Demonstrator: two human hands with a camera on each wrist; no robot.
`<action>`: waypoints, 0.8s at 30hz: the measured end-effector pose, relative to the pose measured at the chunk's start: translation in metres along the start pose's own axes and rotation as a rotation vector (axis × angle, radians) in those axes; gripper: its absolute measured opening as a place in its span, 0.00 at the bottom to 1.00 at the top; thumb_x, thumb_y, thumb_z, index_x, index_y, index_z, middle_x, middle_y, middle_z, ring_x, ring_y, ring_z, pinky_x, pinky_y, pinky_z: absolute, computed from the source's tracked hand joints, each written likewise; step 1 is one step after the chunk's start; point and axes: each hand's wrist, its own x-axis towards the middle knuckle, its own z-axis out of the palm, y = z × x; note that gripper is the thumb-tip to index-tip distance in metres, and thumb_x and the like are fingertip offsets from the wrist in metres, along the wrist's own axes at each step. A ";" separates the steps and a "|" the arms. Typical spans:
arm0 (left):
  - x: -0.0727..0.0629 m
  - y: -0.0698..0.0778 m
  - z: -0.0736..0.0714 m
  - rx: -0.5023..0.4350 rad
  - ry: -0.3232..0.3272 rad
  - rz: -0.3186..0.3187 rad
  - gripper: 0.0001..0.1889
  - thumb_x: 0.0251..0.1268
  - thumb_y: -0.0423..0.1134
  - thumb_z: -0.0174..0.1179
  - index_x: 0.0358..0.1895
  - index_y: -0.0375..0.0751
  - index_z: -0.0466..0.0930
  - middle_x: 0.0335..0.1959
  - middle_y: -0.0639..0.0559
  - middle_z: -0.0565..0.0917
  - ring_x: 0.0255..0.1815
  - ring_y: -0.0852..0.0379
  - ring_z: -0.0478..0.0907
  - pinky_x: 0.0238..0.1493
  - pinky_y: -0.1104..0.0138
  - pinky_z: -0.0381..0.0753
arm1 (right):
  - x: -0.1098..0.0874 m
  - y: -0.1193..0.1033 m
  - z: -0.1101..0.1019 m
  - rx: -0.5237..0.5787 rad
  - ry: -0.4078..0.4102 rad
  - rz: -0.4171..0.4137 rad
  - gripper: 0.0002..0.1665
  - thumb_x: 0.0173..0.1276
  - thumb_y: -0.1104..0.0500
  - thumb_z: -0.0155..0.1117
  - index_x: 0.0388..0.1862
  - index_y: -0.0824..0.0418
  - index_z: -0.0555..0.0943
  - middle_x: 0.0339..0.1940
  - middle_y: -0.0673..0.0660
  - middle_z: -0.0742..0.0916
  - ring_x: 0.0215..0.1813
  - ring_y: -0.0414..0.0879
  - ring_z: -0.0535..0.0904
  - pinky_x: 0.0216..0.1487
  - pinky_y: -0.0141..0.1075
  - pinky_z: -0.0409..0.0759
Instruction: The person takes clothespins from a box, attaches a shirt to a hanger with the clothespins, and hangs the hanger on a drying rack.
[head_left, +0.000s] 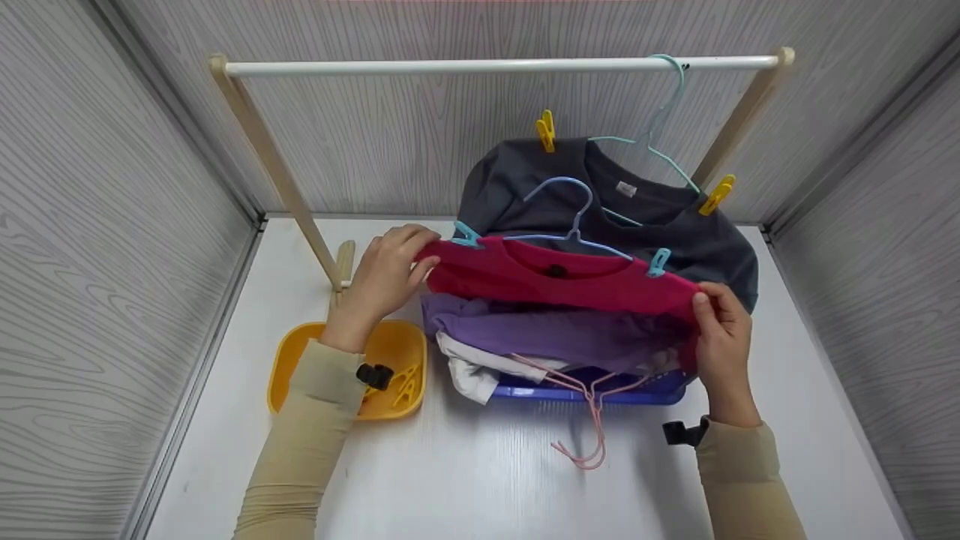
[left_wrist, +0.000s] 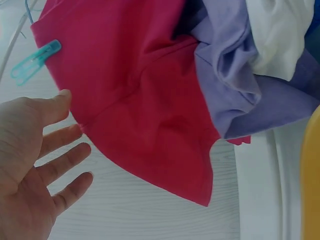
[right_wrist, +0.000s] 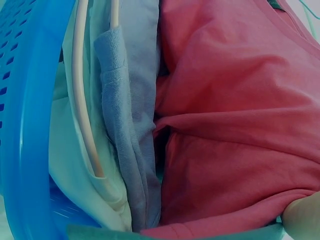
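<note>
A red shirt [head_left: 555, 285] hangs on a blue hanger [head_left: 574, 225], whose hook stands up free of the rail. Light blue clothespins, a left one [head_left: 466, 234] and a right one [head_left: 658, 262], sit on its shoulders. My left hand [head_left: 394, 266] is at the shirt's left shoulder; in the left wrist view its fingers [left_wrist: 65, 162] are spread, tips right at the red edge. With thumb and fingers my right hand [head_left: 724, 330] pinches the right shoulder. Below lie a purple garment [head_left: 540, 330] and a white one [head_left: 472, 367] in a blue basket [head_left: 600, 394].
Behind, a dark grey shirt [head_left: 510, 187] with yellow clothespins [head_left: 546, 131] hangs by a mint hanger [head_left: 664, 112] from the white rail [head_left: 450, 67]. Pink hangers [head_left: 596, 427] jut over the basket's front. An orange bin [head_left: 300, 341] with yellow clothespins stands left, under my left forearm.
</note>
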 end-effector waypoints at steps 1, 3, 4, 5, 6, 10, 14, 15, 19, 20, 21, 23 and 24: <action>0.000 -0.001 0.002 -0.005 0.004 -0.003 0.16 0.70 0.40 0.61 0.56 0.37 0.80 0.52 0.43 0.81 0.54 0.44 0.76 0.53 0.49 0.74 | 0.000 0.000 0.000 -0.002 0.000 0.000 0.08 0.73 0.71 0.54 0.43 0.75 0.80 0.29 0.54 0.81 0.32 0.42 0.74 0.33 0.30 0.72; 0.000 -0.002 0.005 -0.010 0.008 -0.008 0.15 0.70 0.41 0.60 0.55 0.38 0.80 0.52 0.44 0.81 0.54 0.44 0.77 0.52 0.49 0.74 | 0.000 -0.001 0.000 0.006 0.002 0.007 0.08 0.72 0.71 0.55 0.43 0.75 0.80 0.29 0.54 0.81 0.32 0.42 0.74 0.34 0.30 0.72; 0.000 -0.003 0.007 -0.014 0.010 -0.011 0.15 0.71 0.41 0.59 0.55 0.38 0.81 0.51 0.44 0.82 0.53 0.44 0.77 0.52 0.49 0.74 | -0.001 -0.001 0.000 0.003 0.003 0.009 0.08 0.72 0.70 0.55 0.43 0.75 0.80 0.29 0.54 0.81 0.32 0.42 0.74 0.34 0.30 0.72; 0.001 -0.003 0.009 -0.016 0.013 -0.013 0.14 0.71 0.41 0.59 0.54 0.38 0.81 0.50 0.44 0.82 0.52 0.44 0.77 0.51 0.49 0.74 | -0.001 -0.001 0.000 -0.002 0.003 0.011 0.08 0.73 0.70 0.55 0.43 0.75 0.80 0.29 0.54 0.81 0.33 0.42 0.74 0.34 0.30 0.72; 0.001 -0.004 0.011 -0.017 0.019 -0.012 0.13 0.72 0.41 0.58 0.52 0.38 0.82 0.49 0.44 0.82 0.51 0.44 0.78 0.50 0.49 0.74 | -0.001 -0.001 0.000 -0.009 0.004 0.012 0.08 0.73 0.70 0.55 0.44 0.75 0.80 0.30 0.54 0.82 0.33 0.42 0.74 0.34 0.30 0.72; 0.003 -0.004 0.017 -0.007 0.057 0.000 0.11 0.73 0.43 0.57 0.46 0.39 0.82 0.43 0.46 0.84 0.45 0.45 0.80 0.47 0.51 0.76 | -0.001 -0.001 0.000 -0.046 0.009 0.014 0.10 0.73 0.69 0.55 0.44 0.77 0.78 0.30 0.53 0.82 0.33 0.41 0.74 0.35 0.31 0.72; 0.003 -0.004 0.020 0.028 0.111 0.025 0.11 0.72 0.43 0.58 0.41 0.38 0.83 0.37 0.47 0.85 0.38 0.45 0.81 0.41 0.52 0.77 | -0.001 -0.003 0.000 -0.110 0.012 -0.003 0.10 0.73 0.69 0.55 0.45 0.79 0.77 0.30 0.53 0.82 0.33 0.42 0.74 0.35 0.31 0.72; 0.003 -0.003 0.020 0.043 0.127 0.030 0.11 0.72 0.43 0.58 0.40 0.38 0.83 0.35 0.46 0.85 0.37 0.45 0.81 0.39 0.52 0.77 | -0.002 -0.003 0.001 -0.151 0.009 -0.019 0.10 0.73 0.70 0.54 0.45 0.79 0.77 0.31 0.52 0.82 0.33 0.41 0.74 0.35 0.30 0.71; 0.002 0.000 0.020 0.111 0.191 0.037 0.11 0.72 0.41 0.57 0.39 0.37 0.84 0.31 0.46 0.85 0.32 0.44 0.82 0.34 0.53 0.78 | -0.003 -0.019 0.011 -0.411 -0.017 -0.170 0.07 0.70 0.75 0.54 0.42 0.80 0.77 0.35 0.59 0.82 0.38 0.38 0.74 0.40 0.27 0.70; 0.002 0.000 0.021 0.124 0.208 0.038 0.11 0.72 0.41 0.57 0.38 0.37 0.84 0.31 0.45 0.85 0.31 0.44 0.82 0.33 0.53 0.78 | -0.003 -0.022 0.014 -0.482 -0.019 -0.214 0.06 0.69 0.77 0.55 0.41 0.79 0.78 0.35 0.61 0.81 0.39 0.37 0.74 0.42 0.27 0.69; 0.001 0.001 0.021 0.138 0.224 0.036 0.11 0.73 0.41 0.57 0.38 0.37 0.84 0.30 0.45 0.84 0.30 0.44 0.82 0.32 0.53 0.78 | -0.003 -0.022 0.015 -0.547 -0.021 -0.256 0.06 0.67 0.78 0.56 0.40 0.79 0.78 0.35 0.64 0.81 0.40 0.37 0.73 0.43 0.26 0.68; 0.000 0.001 0.022 0.157 0.255 0.032 0.11 0.73 0.40 0.57 0.38 0.37 0.83 0.30 0.45 0.84 0.29 0.44 0.81 0.30 0.53 0.78 | -0.002 -0.018 0.013 -0.643 -0.017 -0.315 0.07 0.64 0.79 0.58 0.39 0.77 0.80 0.35 0.67 0.80 0.41 0.36 0.72 0.44 0.26 0.67; 0.000 0.001 0.023 0.163 0.269 0.029 0.11 0.73 0.40 0.57 0.38 0.37 0.83 0.30 0.45 0.84 0.29 0.44 0.81 0.29 0.54 0.78 | -0.001 -0.015 0.011 -0.675 -0.016 -0.330 0.07 0.63 0.79 0.60 0.39 0.75 0.81 0.34 0.67 0.80 0.41 0.37 0.72 0.44 0.25 0.67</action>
